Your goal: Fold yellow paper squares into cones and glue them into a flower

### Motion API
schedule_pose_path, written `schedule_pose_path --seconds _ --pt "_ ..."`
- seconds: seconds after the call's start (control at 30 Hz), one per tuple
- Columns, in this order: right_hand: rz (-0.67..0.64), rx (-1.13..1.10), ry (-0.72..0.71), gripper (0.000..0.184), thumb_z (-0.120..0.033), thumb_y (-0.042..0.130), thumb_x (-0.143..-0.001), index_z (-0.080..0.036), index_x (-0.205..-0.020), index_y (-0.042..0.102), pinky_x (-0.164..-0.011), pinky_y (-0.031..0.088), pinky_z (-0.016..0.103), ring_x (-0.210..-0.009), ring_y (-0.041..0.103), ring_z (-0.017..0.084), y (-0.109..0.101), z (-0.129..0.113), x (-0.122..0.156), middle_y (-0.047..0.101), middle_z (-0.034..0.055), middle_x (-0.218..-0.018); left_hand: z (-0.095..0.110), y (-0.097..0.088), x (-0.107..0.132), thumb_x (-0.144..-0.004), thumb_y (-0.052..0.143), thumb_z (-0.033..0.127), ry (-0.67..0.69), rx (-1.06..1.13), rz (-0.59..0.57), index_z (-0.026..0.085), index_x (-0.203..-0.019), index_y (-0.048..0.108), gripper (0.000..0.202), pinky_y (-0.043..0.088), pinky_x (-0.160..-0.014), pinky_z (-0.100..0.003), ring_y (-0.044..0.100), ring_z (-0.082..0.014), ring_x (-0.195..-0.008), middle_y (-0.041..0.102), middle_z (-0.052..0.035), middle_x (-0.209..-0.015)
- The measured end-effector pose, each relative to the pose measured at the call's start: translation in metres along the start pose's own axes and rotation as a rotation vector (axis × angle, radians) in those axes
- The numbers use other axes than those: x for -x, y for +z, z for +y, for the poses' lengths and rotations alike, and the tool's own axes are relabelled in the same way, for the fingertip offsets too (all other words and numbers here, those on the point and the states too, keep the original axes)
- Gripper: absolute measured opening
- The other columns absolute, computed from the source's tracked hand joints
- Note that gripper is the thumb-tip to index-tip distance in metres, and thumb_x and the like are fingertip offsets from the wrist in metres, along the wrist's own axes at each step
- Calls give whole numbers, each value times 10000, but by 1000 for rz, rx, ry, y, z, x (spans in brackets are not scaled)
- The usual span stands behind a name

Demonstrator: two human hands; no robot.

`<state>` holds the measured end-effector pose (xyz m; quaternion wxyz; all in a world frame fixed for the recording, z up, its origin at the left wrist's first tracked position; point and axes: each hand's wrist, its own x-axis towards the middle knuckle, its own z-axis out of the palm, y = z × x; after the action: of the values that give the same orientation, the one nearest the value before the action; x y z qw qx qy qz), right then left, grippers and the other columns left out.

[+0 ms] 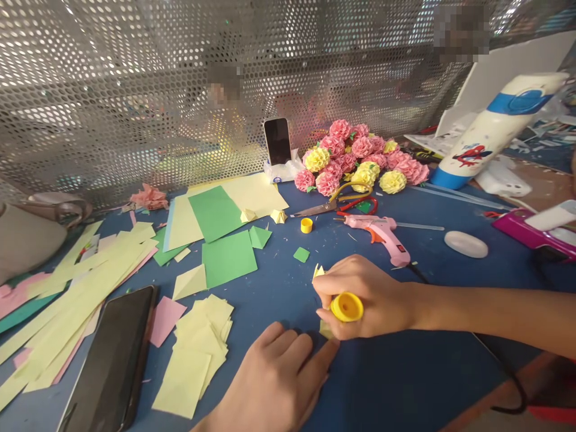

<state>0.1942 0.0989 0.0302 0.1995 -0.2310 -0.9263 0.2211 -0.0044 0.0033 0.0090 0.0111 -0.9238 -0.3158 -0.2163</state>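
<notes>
My right hand (364, 294) is closed round a glue stick (347, 306), its yellow base turned up toward me. Beneath that hand lies a small pale yellow paper piece (324, 329), mostly hidden. My left hand (279, 378) rests palm down on the blue table, its index finger reaching to the paper's edge and the other fingers bent but apart. A folded yellow paper bit (318, 271) shows just beyond my right fingers. Farther off stands a yellow cap (306, 225). A stack of yellow paper squares (200, 348) lies left of my left hand.
Scissors (321, 207), a pink glue gun (380, 235) and a heap of pink and yellow paper flowers (346, 153) lie toward the back. A phone (112, 360) and paper strips (85, 288) are at left. A bottle (490, 135) leans at right. A perforated metal screen (135, 90) borders the table.
</notes>
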Motion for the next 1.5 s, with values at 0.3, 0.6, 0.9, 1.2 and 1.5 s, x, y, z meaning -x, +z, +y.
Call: schedule_pose_path --seconds 0.3,0.6,0.9,1.2,1.5 --pt "-53 -239 79 269 -328 559 -847 -203 -667 404 -526 300 223 -503 394 87 -6 -6 -5 500 -44 -564 0 0 3 -1021 338 163 -6 -8 5 110 -1174 629 333 408 -524 -304 532 -167 -542 599 -15 -673" --pt "-70 -200 186 317 -305 588 -805 -204 -631 342 -502 248 223 -523 255 90 -8 3 -9 364 -71 -541 0 1 2 -1013 357 157 -2 13 -21 101 -1196 621 325 415 -528 -315 543 -175 -546 608 -22 -686" --pt "-127 -268 161 308 -340 580 -822 -205 -646 367 -502 252 219 -514 283 87 -5 -4 -13 397 -71 -541 0 2 3 -1009 365 160 -7 4 -9 109 -1199 622 323 406 -530 -314 541 -177 -545 606 -22 -681" --pt "-92 -244 185 281 -324 565 -831 -203 -647 391 -509 246 226 -528 315 89 -11 -4 -14 422 -63 -556 -1 2 3 -1008 373 159 5 3 -13 103 -1193 621 315 403 -529 -320 537 -177 -539 603 -21 -679" --pt "-37 -180 158 269 -300 570 -803 -202 -632 387 -515 249 231 -514 320 87 -9 -3 -13 422 -62 -544 -1 1 3 -1016 351 158 1 8 -11 105 -1187 620 323 399 -522 -314 538 -176 -540 603 -19 -672"
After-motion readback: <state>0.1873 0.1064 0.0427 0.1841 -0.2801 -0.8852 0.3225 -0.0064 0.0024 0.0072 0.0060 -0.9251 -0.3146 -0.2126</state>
